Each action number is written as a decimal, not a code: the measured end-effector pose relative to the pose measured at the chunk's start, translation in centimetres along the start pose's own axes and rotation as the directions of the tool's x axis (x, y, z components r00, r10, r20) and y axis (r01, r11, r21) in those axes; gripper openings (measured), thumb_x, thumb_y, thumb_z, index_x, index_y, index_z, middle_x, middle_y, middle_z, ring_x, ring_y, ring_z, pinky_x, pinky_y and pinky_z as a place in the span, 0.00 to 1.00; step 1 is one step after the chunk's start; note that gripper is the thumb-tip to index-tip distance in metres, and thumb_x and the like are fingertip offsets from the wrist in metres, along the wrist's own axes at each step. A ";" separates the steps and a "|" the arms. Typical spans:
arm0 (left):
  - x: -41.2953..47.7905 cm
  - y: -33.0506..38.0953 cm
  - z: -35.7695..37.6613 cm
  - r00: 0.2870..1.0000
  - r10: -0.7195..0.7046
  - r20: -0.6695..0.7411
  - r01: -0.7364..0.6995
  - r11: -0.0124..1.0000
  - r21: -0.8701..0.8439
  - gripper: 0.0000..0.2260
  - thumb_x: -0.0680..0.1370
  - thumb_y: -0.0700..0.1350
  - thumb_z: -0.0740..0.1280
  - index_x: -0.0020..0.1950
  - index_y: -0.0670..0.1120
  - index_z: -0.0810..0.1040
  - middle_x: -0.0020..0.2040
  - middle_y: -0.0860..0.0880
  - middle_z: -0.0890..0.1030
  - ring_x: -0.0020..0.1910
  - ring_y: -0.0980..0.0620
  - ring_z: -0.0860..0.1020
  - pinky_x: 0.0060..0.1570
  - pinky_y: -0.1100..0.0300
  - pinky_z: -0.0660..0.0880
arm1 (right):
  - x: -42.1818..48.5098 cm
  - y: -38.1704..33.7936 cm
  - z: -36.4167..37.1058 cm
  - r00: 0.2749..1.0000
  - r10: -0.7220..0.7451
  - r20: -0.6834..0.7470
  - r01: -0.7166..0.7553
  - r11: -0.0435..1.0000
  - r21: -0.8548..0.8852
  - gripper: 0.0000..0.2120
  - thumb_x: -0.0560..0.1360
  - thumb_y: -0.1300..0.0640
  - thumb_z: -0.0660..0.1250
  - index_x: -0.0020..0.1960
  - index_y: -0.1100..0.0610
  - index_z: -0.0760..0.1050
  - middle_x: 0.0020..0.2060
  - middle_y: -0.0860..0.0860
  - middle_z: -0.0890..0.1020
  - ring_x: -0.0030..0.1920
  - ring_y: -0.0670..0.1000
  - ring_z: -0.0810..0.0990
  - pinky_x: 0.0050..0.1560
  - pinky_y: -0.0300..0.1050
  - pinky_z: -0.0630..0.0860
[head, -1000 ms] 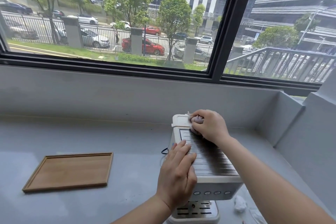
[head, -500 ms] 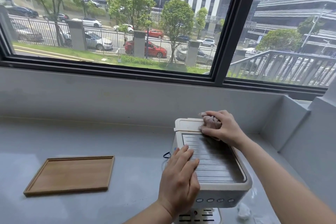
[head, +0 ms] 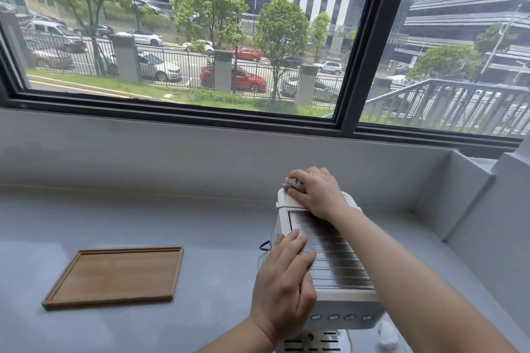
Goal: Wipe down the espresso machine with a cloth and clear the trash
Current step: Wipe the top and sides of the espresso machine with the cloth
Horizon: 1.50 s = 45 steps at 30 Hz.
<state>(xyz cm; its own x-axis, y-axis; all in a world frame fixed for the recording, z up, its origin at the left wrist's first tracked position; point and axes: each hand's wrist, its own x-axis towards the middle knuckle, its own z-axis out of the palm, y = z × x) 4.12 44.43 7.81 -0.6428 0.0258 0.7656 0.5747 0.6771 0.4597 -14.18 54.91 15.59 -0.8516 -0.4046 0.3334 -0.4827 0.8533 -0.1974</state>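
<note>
A white espresso machine (head: pixel 338 299) with a dark slatted top stands on the grey counter (head: pixel 143 223) at the lower right. My right hand (head: pixel 318 193) presses a small pinkish cloth (head: pixel 294 183) onto the white lid at the machine's back edge. My left hand (head: pixel 285 284) lies flat, fingers together, on the front left of the slatted top and holds nothing. A crumpled white scrap of trash (head: pixel 387 334) lies on the counter to the right of the machine's base.
A shallow wooden tray (head: pixel 114 276) lies on the counter to the left. A dark cable (head: pixel 265 246) loops out at the machine's left side. The counter ends at a low wall under the window (head: pixel 200 37), with a raised ledge (head: pixel 473 209) on the right.
My right hand slid the cloth back and forth along the rear edge of the machine's top, now up on the lid. My left hand stayed flat on the machine.
</note>
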 end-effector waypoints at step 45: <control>-0.1 -0.1 0.3 0.999 -0.022 -0.031 0.022 0.999 -0.024 0.16 0.73 0.39 0.58 0.53 0.41 0.83 0.62 0.43 0.81 0.68 0.47 0.74 0.68 0.44 0.71 | -1.3 -2.7 -0.4 0.999 -0.005 -0.054 0.009 0.997 0.073 0.10 0.76 0.46 0.67 0.54 0.46 0.82 0.48 0.49 0.80 0.52 0.54 0.75 0.53 0.49 0.75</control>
<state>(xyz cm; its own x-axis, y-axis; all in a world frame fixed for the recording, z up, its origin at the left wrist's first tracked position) 3.93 44.53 7.58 -0.6397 -0.0119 0.7685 0.5725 0.6598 0.4867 -11.71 53.26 16.04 -0.8367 -0.3909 0.3836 -0.5041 0.8233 -0.2608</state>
